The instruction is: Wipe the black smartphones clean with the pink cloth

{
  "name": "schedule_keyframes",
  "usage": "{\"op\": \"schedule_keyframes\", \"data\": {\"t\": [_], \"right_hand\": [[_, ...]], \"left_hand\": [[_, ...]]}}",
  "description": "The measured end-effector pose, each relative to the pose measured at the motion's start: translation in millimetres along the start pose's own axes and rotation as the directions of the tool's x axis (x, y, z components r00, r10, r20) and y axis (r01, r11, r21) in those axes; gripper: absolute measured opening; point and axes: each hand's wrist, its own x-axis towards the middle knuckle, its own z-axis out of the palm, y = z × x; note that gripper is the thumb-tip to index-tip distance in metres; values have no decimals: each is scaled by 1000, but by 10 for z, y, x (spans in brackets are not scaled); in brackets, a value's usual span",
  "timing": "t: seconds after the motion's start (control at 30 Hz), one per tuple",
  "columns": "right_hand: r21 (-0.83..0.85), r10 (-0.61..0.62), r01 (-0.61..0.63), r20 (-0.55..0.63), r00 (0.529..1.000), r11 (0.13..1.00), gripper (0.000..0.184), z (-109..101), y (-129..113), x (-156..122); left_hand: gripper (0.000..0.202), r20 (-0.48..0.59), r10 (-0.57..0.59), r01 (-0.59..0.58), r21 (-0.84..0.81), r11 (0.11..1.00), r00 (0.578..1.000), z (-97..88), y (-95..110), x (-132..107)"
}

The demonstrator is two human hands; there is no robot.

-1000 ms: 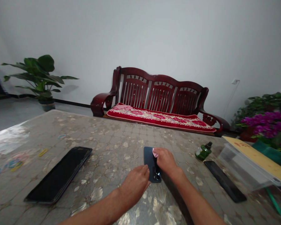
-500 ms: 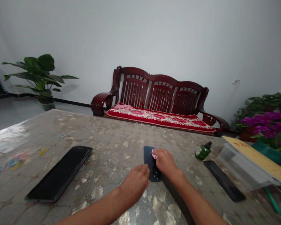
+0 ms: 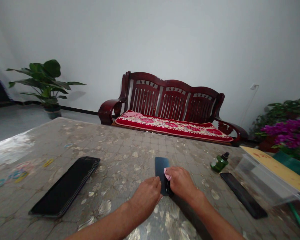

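A dark blue phone lies flat on the table between my two hands. My left hand is closed at its left edge, with the fingertips gripping the near part. In the bent fingers of my right hand is a small pink cloth, pressed against the phone's right side. Most of the cloth is hidden by those fingers. The lower right of the phone is partly covered by the right hand and its shadow.
At left lies a large black tablet, with several coloured rubber bands beyond it. On the right are a green bottle, a black phone and a clear plastic box. A wooden bench stands behind the patterned table.
My right hand, with the pink cloth, has slid nearer to me along the phone. My left hand stays at the phone's edge. The whole view has shifted slightly.
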Motion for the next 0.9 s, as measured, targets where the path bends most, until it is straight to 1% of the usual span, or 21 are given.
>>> {"op": "schedule_keyframes", "data": {"t": [0.1,0.2,0.3,0.37,0.43,0.53,0.6,0.67,0.8,0.9], "right_hand": [[30,27,-26,-44,999,999,29,69,53,26],[30,36,-33,-86,996,999,32,135,117,142],[12,51,-50,-93,994,999,31,151,143,290],[0,61,-61,-86,994,998,30,141,117,364],[-1,43,-43,-80,996,999,28,131,62,395],[7,-30,31,-63,998,1000,25,128,-20,377],[17,-58,59,-50,997,998,25,131,-30,358],[23,-34,35,-51,998,999,27,134,7,363],[3,83,-83,-66,994,997,31,147,118,447],[-4,91,-91,-64,994,996,30,161,108,496]], "left_hand": [[27,-4,-4,4,-5,1000,1000,-3,5,-6],[26,3,1,-1,2,1000,1000,-2,4,-5],[27,28,13,-14,30,999,1000,5,-4,4],[29,31,12,-13,39,999,999,12,-10,10],[30,27,14,-15,41,999,1000,21,-16,13],[31,22,29,-30,40,999,999,29,-19,15],[31,19,27,-28,29,999,999,30,-19,15],[29,16,24,-24,18,1000,1000,29,-17,14],[31,9,15,-15,16,1000,1000,24,-15,11],[32,14,11,-12,15,1000,1000,20,-14,11]]}}
